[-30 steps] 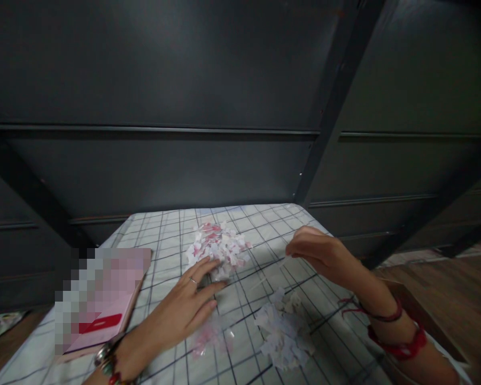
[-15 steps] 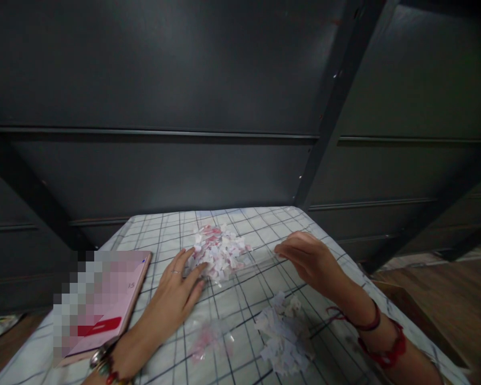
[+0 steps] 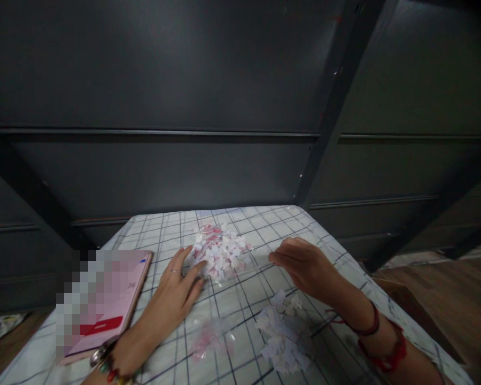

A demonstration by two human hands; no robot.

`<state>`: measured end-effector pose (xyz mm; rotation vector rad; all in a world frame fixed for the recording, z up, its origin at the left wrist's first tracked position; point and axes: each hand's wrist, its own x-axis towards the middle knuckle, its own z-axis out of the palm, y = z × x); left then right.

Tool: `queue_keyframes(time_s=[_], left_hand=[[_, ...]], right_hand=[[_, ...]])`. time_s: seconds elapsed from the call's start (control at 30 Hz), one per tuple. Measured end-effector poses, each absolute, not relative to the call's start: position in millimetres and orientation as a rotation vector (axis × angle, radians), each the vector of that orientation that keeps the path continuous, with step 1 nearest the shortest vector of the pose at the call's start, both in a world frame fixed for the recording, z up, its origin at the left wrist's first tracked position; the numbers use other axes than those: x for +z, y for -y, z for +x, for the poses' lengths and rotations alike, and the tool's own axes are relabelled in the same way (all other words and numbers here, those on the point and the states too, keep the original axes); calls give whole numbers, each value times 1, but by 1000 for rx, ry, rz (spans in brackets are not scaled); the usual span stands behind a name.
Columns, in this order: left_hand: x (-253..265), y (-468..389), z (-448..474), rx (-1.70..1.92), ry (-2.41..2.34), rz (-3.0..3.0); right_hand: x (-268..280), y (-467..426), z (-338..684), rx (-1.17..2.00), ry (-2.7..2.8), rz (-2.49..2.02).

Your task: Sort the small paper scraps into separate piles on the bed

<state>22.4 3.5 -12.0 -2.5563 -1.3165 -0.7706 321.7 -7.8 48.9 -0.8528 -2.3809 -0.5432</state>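
Note:
A heap of small pink and white paper bits (image 3: 221, 252) lies on a checked white cloth (image 3: 260, 224) that covers the table. My left hand (image 3: 175, 289) lies flat with fingers spread, its fingertips touching the heap's left edge. Just right of the heap, my right hand (image 3: 300, 262) hovers with its fingers held together and pointing left; whether it pinches anything I cannot make out. A second heap of white paper bits (image 3: 282, 334) lies near me, below my right wrist. A small clear plastic bag with pink bits (image 3: 210, 338) rests between my arms.
A pink phone (image 3: 112, 305) with a blurred screen lies at the left on the cloth. Dark grey panels and slanted metal beams (image 3: 324, 107) stand right behind the table. Wooden floor (image 3: 457, 289) shows at the right.
My left hand slid back and to the left, off the heap's front to its left edge. My right hand dropped lower and moved left toward the heap.

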Motion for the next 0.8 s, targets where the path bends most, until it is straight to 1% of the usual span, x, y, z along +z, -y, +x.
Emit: queue_keyframes(time_s=[0.1, 0.2, 0.27, 0.43, 0.67, 0.8], left_hand=[[-11, -3, 22, -754, 1317, -2554], [-10, -2, 22, -746, 1323, -2557], [-10, -1, 22, -744, 1324, -2567], [-10, -1, 22, -729, 1333, -2573], [-13, -3, 22, -724, 1287, -2568], [-12, -2, 21, -702, 1294, -2553]], right_hand=[[50, 8, 326, -471, 2339, -845], [50, 8, 328, -479, 2273, -872], [50, 8, 328, -495, 2296, -889], [53, 12, 323, -412, 2392, -789], [47, 11, 310, -602, 2253, -725], [48, 13, 306, -582, 2303, -678]])
